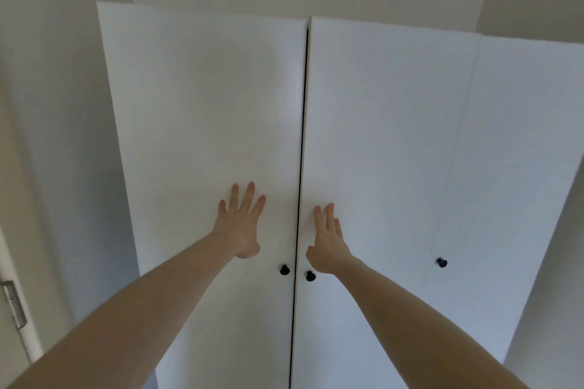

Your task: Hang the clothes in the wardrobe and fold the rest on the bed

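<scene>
A tall white wardrobe (379, 123) fills the view, its doors closed with a thin dark gap between the two middle ones. My left hand (240, 224) presses flat on the left door (205, 110), fingers spread, just above a black knob (284, 270). My right hand (328, 238) lies flat on the right door (388, 136), fingers straight, beside a second black knob (310, 276). No clothes or bed are in view.
A third black knob (441, 262) sits on a further door panel at the right. A white room door edge with a metal hinge (14, 303) stands at the far left. White walls surround the wardrobe.
</scene>
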`<state>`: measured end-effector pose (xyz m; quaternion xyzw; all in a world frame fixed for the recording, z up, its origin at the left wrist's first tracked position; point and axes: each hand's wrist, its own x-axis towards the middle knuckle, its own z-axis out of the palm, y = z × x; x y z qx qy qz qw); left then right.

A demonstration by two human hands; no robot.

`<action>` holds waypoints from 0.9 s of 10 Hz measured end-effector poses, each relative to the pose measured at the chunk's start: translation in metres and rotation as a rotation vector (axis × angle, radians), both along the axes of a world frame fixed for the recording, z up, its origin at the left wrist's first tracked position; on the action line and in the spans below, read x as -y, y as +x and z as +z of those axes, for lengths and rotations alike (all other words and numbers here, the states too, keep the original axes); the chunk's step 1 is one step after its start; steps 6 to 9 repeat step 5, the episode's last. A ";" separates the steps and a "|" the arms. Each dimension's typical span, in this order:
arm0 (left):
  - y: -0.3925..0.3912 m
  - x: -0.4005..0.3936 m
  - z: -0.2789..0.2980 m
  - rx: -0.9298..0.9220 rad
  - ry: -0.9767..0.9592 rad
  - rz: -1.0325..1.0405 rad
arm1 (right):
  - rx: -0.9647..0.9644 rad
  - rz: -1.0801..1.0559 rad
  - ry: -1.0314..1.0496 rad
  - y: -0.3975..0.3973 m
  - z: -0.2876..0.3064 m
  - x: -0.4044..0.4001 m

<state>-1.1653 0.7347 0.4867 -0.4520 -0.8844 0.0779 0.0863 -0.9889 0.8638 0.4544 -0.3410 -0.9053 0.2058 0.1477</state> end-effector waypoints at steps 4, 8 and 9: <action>0.001 0.004 0.010 0.073 0.049 0.003 | 0.030 0.009 -0.032 -0.002 0.014 -0.012; 0.008 0.016 0.006 0.061 0.162 -0.067 | -0.060 0.048 -0.026 0.010 0.014 -0.008; 0.008 0.016 0.006 0.061 0.162 -0.067 | -0.060 0.048 -0.026 0.010 0.014 -0.008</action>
